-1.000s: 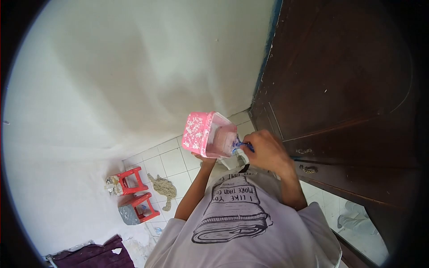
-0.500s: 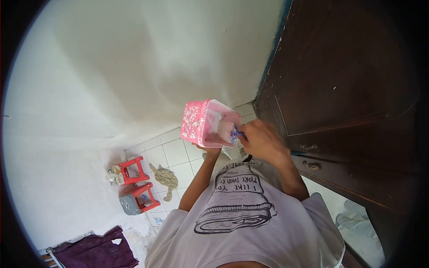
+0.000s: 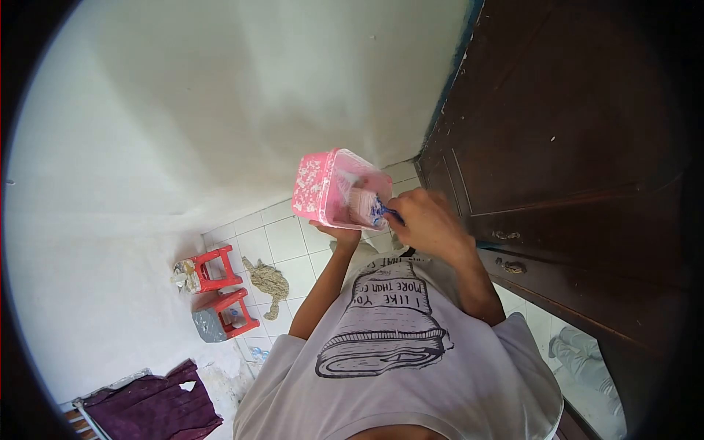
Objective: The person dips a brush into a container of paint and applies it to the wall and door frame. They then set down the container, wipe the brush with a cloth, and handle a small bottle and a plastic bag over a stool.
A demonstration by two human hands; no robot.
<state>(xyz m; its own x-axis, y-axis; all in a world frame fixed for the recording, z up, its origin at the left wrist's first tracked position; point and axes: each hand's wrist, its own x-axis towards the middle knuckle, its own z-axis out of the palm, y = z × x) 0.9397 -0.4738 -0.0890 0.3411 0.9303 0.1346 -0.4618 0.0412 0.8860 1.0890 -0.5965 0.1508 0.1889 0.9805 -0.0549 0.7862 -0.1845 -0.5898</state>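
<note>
A pink, paint-spattered plastic tub (image 3: 312, 183) is held up in front of my shirt, tilted so its open side faces me. My left hand (image 3: 339, 234) grips it from underneath, with most of the fingers hidden behind it. In my right hand (image 3: 425, 224) is a wide paintbrush (image 3: 379, 210) with a blue handle, pinched close to its head. The pale bristles lie inside the tub, against its lower inner wall. White paint coats parts of the inside.
Two red stools (image 3: 220, 268) stand by the left wall, bearing paint-stained containers. A beige rag (image 3: 268, 282) lies on the tiled floor (image 3: 286, 238). Dark wooden furniture with drawer handles (image 3: 506, 235) rises close at right. Purple cloth (image 3: 154, 407) is at lower left.
The tub has shifted slightly up and left in view, with both hands moving along. The brush stays inside it, its bristles now showing more broadly.
</note>
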